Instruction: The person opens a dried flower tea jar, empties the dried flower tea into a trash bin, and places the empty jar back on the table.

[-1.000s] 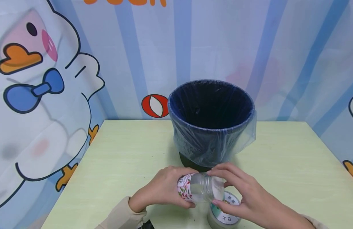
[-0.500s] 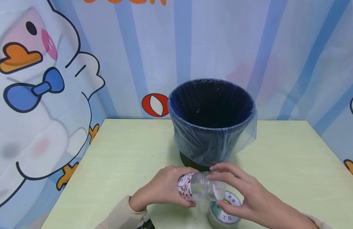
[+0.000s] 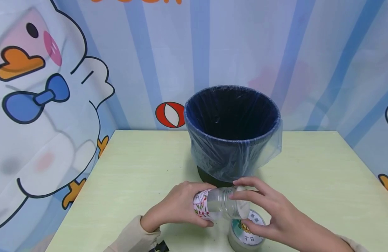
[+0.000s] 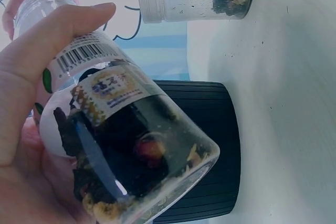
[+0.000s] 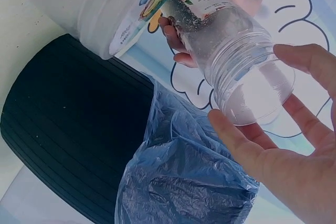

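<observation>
My left hand (image 3: 178, 206) grips a clear jar (image 3: 215, 203) round its flower-printed label, holding it sideways above the table. Dark dried pieces and a reddish bit lie inside the jar (image 4: 136, 145) in the left wrist view. At its mouth, on the right, is a clear lid (image 3: 243, 206) with a whitish round face. The fingers and thumb of my right hand (image 3: 269, 210) pinch the rim of this lid. In the right wrist view, the jar's threaded neck (image 5: 223, 61) shows behind the lid (image 5: 262, 90). Part of the label is hidden by my left hand.
A second clear jar (image 3: 246, 231) with a round printed top stands under my right hand; dark dried contents show inside it in the left wrist view. Behind the hands stands a dark bin (image 3: 214, 176) lined with a blue plastic bag (image 3: 228, 157). A printed curtain (image 3: 168, 52) hangs behind the table.
My right hand and the lid have shifted slightly to the right, with the lid sitting farther out from the jar's neck. My left hand stays nearly in place.
</observation>
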{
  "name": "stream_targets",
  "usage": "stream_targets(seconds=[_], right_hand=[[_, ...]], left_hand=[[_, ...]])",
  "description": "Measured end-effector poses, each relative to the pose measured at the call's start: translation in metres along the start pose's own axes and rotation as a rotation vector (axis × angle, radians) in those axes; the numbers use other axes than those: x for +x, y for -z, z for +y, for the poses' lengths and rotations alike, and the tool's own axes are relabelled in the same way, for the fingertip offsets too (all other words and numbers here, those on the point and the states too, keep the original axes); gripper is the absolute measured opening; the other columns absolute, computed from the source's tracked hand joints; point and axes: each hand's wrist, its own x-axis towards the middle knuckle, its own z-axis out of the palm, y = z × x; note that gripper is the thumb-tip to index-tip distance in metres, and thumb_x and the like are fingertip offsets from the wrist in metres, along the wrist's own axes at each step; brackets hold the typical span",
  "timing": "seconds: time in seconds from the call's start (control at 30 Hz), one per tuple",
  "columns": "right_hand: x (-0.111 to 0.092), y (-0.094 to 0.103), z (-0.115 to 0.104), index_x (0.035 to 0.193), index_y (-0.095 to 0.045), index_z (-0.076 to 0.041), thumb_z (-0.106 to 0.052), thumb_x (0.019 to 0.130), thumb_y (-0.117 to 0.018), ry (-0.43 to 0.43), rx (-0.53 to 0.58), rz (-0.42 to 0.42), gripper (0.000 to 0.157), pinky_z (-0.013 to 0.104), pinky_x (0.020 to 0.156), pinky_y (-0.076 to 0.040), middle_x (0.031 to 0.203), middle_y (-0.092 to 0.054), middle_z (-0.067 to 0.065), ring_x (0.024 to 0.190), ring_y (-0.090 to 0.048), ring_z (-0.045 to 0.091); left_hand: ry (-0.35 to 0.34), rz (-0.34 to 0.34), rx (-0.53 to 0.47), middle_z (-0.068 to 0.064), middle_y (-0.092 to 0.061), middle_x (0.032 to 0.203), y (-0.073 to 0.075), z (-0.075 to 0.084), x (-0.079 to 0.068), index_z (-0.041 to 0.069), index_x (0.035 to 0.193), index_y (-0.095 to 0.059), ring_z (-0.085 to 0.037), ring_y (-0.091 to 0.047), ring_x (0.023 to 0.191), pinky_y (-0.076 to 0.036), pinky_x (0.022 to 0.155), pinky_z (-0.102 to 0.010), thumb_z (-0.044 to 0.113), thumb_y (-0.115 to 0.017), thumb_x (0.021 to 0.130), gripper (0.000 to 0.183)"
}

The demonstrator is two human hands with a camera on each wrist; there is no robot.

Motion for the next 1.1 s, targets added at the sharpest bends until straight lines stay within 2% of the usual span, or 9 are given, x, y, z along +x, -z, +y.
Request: stream_targets(seconds=[0.33,0.47,0.67,0.9,1.1], right_hand=[[-0.004,0.008,0.0,0.137,-0.057,-0.025,-0.008,0.076,-0.085,-0.087,-0.032,-0.006,0.069,0.029,0.082,-0.056,0.139,-0.05,0.0,0.12,-0.053,0.017],[-0.007,0.011,0.002,0.138,-0.057,-0.024,-0.005,0.075,-0.084,-0.097,-0.064,0.013,0.071,0.025,0.083,-0.055,0.138,-0.051,0.001,0.12,-0.052,0.015],[-0.013,0.016,0.01,0.139,-0.057,-0.022,-0.004,0.071,-0.086,-0.121,-0.107,0.049,0.076,0.018,0.087,-0.05,0.135,-0.053,0.001,0.119,-0.052,0.013],[-0.021,0.023,0.021,0.139,-0.058,-0.02,-0.001,0.068,-0.085,-0.121,-0.157,0.088,0.078,0.009,0.089,-0.044,0.133,-0.055,0.001,0.119,-0.052,0.012],[-0.031,0.028,0.032,0.138,-0.059,-0.019,-0.004,0.07,-0.085,-0.173,-0.191,0.072,0.074,0.01,0.089,-0.044,0.134,-0.055,-0.003,0.119,-0.051,0.007]], left_hand=[[0.005,0.013,0.015,0.014,-0.067,0.101,0.0,0.0,-0.002,0.024,0.123,-0.067,-0.003,-0.06,0.083,-0.052,0.071,-0.022,0.036,-0.094,0.064,0.066],[-0.004,0.039,0.035,0.015,-0.067,0.1,0.001,0.0,-0.004,0.024,0.122,-0.067,-0.002,-0.06,0.082,-0.051,0.07,-0.022,0.034,-0.094,0.062,0.067],[0.018,0.05,0.022,0.015,-0.067,0.101,0.003,-0.001,-0.006,0.025,0.122,-0.067,-0.003,-0.06,0.084,-0.051,0.071,-0.023,0.032,-0.095,0.062,0.067],[0.041,0.053,0.018,0.014,-0.067,0.102,0.004,-0.003,-0.009,0.024,0.123,-0.067,-0.004,-0.06,0.086,-0.052,0.072,-0.024,0.033,-0.095,0.062,0.068],[0.049,0.061,0.022,0.015,-0.067,0.103,0.004,-0.005,-0.011,0.025,0.122,-0.067,-0.004,-0.059,0.086,-0.051,0.073,-0.024,0.033,-0.095,0.061,0.068]])
